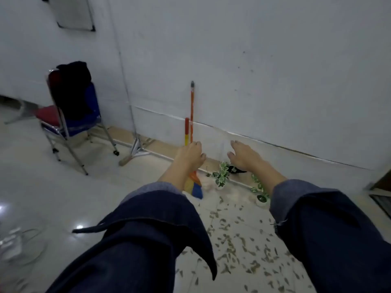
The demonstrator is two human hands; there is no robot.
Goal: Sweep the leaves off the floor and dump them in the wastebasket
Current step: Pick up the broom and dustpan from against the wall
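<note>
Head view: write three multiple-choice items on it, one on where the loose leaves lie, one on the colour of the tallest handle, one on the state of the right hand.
1. Where do the loose leaves lie?
A. on the chair seat
B. on the floor tiles below the right forearm
C. in a heap against the left wall

2. What colour is the tall handle leaning on the wall?
A. orange
B. green
C. white

3. How is the right hand?
A. gripping a handle
B. clenched in a fist
C. open, holding nothing

Answers: 1 B, the leaves are scattered over the tiles at lower right, short of the potted plants. 2 A, the shaft is orange with a dark cap. 3 C, its fingers are spread and hold nothing, while the left hand grips the shorter red and yellow handle.
</note>
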